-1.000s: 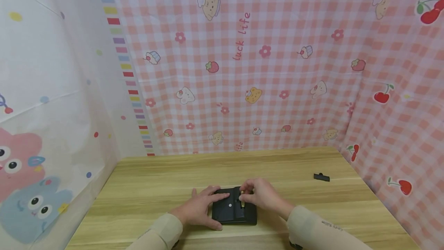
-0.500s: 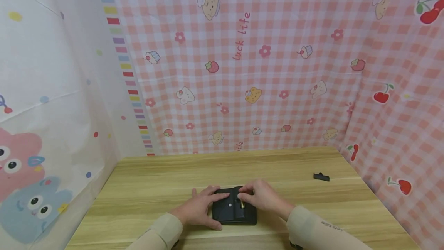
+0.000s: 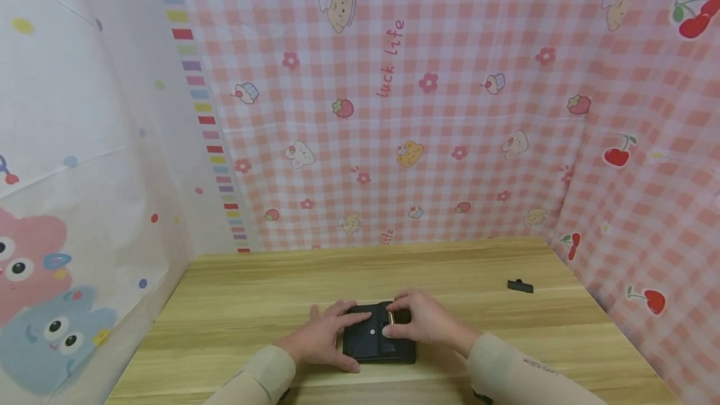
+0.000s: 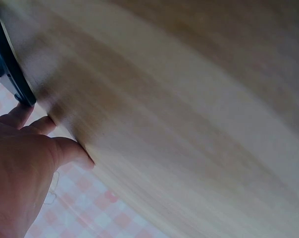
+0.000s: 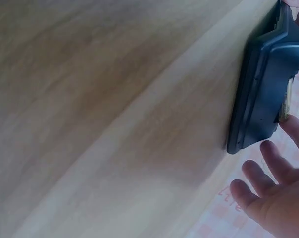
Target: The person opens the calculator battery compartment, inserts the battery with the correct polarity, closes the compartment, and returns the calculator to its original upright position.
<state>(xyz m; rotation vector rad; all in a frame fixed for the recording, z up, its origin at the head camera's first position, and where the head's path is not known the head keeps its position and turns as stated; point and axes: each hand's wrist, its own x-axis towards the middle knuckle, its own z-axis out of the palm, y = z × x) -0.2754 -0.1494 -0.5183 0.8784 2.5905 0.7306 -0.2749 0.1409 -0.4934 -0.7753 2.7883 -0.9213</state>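
Note:
A black plastic device (image 3: pixel 360 344) lies flat on the table, with a recessed battery compartment on its right side and a small pale round spot near its middle. My left hand (image 3: pixel 329 337) rests on its left side, fingers spread over the top and thumb at the near edge. With thumb and index finger at its two ends, my right hand (image 3: pixel 423 320) holds a gold-coloured battery (image 3: pixel 391 317) at the compartment. In the right wrist view the battery (image 5: pixel 286 101) sits in the device's opening, the index fingertip at its end and the other fingers (image 5: pixel 258 178) spread apart.
A small black cover (image 3: pixel 520 286) with a tab lies at the back right of the wooden table (image 3: pixel 253 292). A pink checked cloth (image 3: pixel 360 130) hangs behind and on the right, and a white patterned cloth (image 3: pixel 112 142) on the left.
The right thumb has moved nearer along the battery, and the battery shows less between the fingers. The left hand and the device have stayed in place.

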